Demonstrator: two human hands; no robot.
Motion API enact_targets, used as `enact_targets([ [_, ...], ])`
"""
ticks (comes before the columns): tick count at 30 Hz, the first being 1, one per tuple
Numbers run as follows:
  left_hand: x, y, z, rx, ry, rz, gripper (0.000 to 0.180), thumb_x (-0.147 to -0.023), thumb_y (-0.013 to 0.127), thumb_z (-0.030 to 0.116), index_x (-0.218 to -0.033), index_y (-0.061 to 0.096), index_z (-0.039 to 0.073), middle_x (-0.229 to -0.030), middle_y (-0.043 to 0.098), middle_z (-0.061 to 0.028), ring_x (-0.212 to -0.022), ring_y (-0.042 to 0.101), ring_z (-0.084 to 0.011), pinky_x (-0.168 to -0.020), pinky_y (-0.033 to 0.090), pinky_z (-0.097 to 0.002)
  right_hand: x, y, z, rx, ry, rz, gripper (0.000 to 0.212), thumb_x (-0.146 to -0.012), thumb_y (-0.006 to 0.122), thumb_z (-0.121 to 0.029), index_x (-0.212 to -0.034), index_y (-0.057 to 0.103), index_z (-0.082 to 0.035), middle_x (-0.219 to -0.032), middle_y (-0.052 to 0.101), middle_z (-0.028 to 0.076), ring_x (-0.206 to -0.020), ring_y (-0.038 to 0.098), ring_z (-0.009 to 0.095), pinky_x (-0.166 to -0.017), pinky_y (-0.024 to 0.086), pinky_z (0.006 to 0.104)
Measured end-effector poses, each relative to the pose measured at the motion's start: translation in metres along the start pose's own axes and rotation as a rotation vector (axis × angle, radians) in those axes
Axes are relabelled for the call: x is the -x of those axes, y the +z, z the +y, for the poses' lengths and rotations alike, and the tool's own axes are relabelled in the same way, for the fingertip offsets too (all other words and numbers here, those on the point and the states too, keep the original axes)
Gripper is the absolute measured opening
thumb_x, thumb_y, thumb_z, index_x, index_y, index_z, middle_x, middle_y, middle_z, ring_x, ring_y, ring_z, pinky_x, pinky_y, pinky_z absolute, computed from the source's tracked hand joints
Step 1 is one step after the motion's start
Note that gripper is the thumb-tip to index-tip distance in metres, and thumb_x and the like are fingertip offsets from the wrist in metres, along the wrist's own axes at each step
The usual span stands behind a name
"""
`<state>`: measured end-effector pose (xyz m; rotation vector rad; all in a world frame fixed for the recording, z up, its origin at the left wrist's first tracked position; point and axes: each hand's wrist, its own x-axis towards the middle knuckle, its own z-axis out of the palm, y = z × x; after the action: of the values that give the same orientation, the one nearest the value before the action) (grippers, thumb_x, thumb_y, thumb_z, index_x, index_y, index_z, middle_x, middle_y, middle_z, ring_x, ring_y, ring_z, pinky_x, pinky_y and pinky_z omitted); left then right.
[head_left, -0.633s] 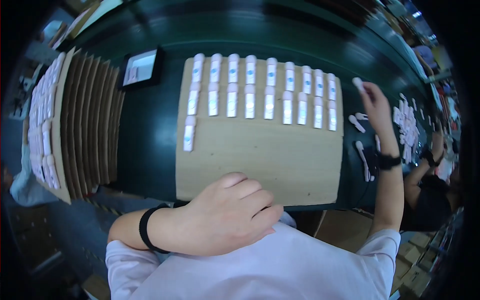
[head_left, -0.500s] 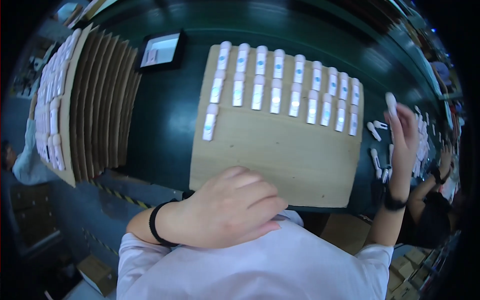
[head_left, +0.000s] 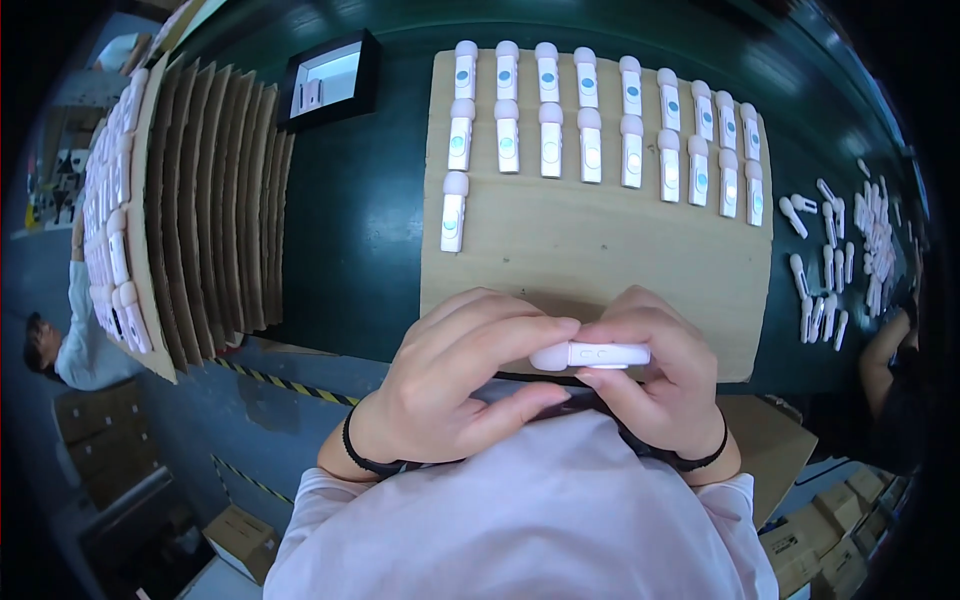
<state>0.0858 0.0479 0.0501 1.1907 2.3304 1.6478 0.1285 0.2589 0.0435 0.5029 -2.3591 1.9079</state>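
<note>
Close in front of my body, my right hand (head_left: 660, 375) grips a small white handheld device (head_left: 610, 355) with a rounded pinkish head. It lies sideways, its head pointing left and its side buttons facing me. My left hand (head_left: 470, 370) is curved around the head end, thumb and fingers apart. Its fingertips are very near the head; whether they touch it I cannot tell. Just beyond, a cardboard sheet (head_left: 600, 260) carries two full rows of similar devices and a single device (head_left: 453, 212) at the left of a third row.
Loose devices (head_left: 875, 240) are heaped on the dark green table at right. Left stand upright cardboard sheets (head_left: 215, 210), the outer one bearing devices. A black-framed tray (head_left: 370, 75) sits at the back left. Other people (head_left: 80, 340) are at left and right. Cartons (head_left: 245, 540) stand below.
My right hand has come from the pile at right to the front of my body, bringing the device. My left hand has risen from its resting place and opened around the head end. The view has shifted.
</note>
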Motion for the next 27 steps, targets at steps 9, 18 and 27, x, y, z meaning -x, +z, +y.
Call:
enact_targets([
  [9,0.016,0.006,-0.01,0.208,-0.124,0.109,0.035,-0.072,0.078,0.001,-0.105,0.064,-0.003,-0.092,0.068,-0.0151,-0.081,0.066,-0.0285,-0.07,0.052,-0.0351,0.002,0.01,0.016,0.138,-0.254,-0.016,0.027,-0.077,0.072,0.001,-0.103,0.065,0.0,-0.089,0.064,0.009,-0.074,0.057,0.02,-0.065,0.043,0.0305],
  [18,0.002,0.008,-0.011,0.061,0.031,0.095,0.033,-0.071,0.073,-0.005,-0.103,0.064,-0.004,-0.093,0.068,-0.0147,-0.079,0.065,-0.0284,-0.071,0.051,-0.0365,0.009,0.009,0.019,0.058,-0.175,0.071,0.033,-0.077,0.071,0.003,-0.109,0.062,0.001,-0.093,0.065,0.01,-0.075,0.058,0.021,-0.067,0.044,0.0317],
  [27,0.0,0.011,-0.014,0.042,0.04,0.09,0.031,-0.07,0.073,-0.004,-0.1,0.065,-0.003,-0.091,0.067,-0.0139,-0.079,0.064,-0.0285,-0.07,0.051,-0.0367,0.007,0.007,0.02,0.1,-0.214,0.089,0.034,-0.074,0.072,0.004,-0.107,0.062,0.001,-0.092,0.066,0.01,-0.075,0.059,0.022,-0.066,0.045,0.032],
])
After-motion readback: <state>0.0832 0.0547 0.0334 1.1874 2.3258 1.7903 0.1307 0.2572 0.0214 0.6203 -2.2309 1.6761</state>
